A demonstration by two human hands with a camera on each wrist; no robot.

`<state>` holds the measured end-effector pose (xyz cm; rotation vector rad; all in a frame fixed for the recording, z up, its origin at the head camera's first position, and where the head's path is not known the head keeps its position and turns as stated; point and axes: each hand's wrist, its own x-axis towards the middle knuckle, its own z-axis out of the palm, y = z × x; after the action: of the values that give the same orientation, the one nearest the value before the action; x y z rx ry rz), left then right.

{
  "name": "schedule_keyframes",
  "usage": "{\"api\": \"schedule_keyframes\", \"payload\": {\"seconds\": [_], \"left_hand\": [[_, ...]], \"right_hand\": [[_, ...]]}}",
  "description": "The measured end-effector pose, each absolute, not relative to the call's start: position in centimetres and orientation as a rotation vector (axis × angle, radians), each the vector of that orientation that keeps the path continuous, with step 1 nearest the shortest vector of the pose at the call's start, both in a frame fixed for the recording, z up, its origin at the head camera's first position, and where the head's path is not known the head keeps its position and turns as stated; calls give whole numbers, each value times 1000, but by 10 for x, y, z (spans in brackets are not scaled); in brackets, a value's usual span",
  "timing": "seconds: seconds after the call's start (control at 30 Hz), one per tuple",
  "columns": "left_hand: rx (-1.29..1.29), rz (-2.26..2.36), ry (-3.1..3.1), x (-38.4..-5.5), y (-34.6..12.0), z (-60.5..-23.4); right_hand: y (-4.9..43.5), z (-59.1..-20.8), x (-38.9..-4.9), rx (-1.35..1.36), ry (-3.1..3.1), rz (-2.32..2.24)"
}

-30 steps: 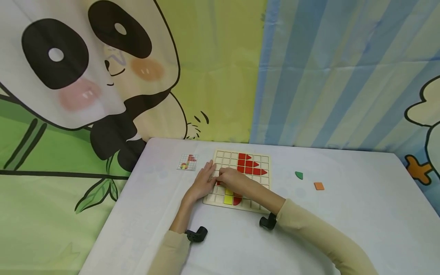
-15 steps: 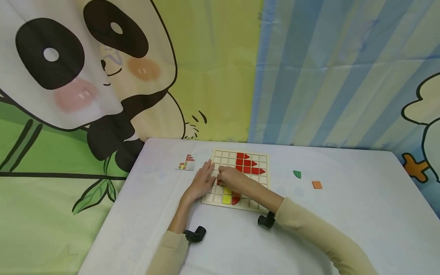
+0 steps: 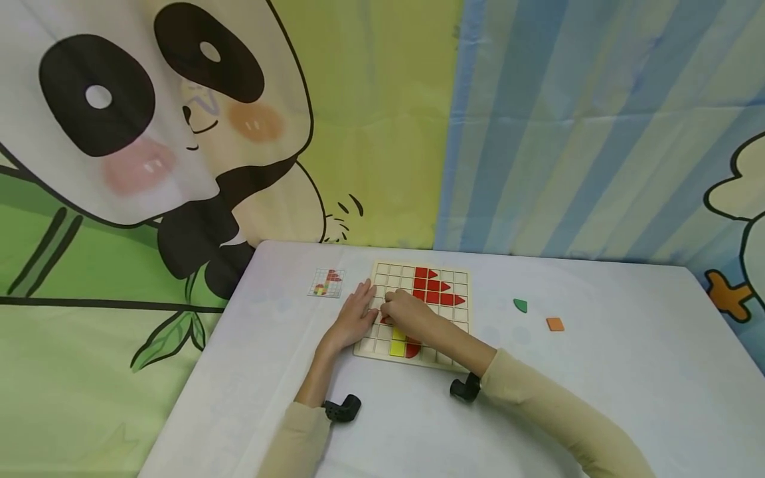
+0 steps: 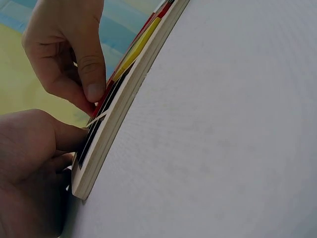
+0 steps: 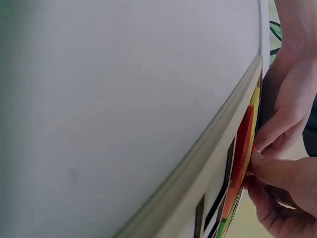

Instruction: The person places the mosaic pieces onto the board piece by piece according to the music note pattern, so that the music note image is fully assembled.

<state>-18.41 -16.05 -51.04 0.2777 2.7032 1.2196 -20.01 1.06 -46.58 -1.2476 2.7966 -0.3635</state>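
Note:
A wooden grid board (image 3: 391, 275) lies on the white table. My left hand (image 3: 352, 318) rests along its left edge with fingers stretched out. Over the board's left part, my right hand (image 3: 409, 312) pinches a small red piece (image 4: 100, 105) between thumb and forefinger, low at the grid; its shape is mostly hidden by the fingers. Rows of red squares and pointed red pieces (image 3: 431, 296) fill cells in the upper right. Nearer the front edge sit yellow pieces (image 3: 397, 348) and a rounded red piece (image 3: 412, 350), partly under the right wrist.
A small pattern card (image 3: 326, 283) with a coloured grid picture lies left of the board. To the right are a green quarter-round piece (image 3: 520, 305) and an orange square (image 3: 555, 324). A printed curtain (image 3: 382, 133) hangs behind the table's far edge.
My right fingers have shifted slightly to the right over the board, and the red piece under them has moved with them. The left hand stays on the board's edge.

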Motion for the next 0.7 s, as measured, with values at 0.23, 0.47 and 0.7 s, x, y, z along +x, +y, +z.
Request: {"api": "schedule_keyframes", "payload": {"seconds": [0.23, 0.47, 0.7], "left_hand": [[285, 1225, 2704, -183, -160, -511], [246, 1210, 2689, -184, -160, -515], [266, 1194, 2702, -186, -161, -514]], "right_hand": [[22, -458, -196, -1359, 2751, -176], [82, -441, -174, -1489, 2732, -238], [169, -450, -168, -1360, 2853, -401]]}}
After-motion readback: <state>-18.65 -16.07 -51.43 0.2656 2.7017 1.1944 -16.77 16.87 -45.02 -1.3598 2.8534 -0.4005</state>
